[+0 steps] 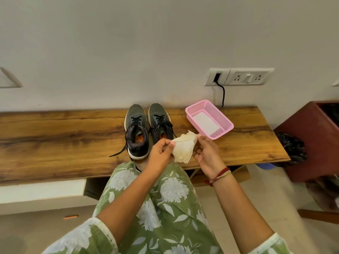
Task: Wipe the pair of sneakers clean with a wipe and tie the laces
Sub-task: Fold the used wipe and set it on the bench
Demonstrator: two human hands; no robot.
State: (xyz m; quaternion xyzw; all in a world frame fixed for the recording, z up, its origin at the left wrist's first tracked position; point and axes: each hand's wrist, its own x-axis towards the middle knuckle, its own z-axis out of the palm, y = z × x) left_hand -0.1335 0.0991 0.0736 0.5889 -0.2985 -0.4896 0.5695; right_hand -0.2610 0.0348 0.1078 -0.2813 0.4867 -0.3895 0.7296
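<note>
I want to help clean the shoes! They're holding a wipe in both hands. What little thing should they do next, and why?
Probably lower the wipe onto the sneaker beneath it and start rubbing. The left hand and right hand both pinch the wipe, neither touches a sneaker yet, and the laces lie untied.

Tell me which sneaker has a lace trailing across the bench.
The left sneaker, farther from the pink basket: its black lace runs leftward over the bench. The right sneaker shows no such trail.
</note>
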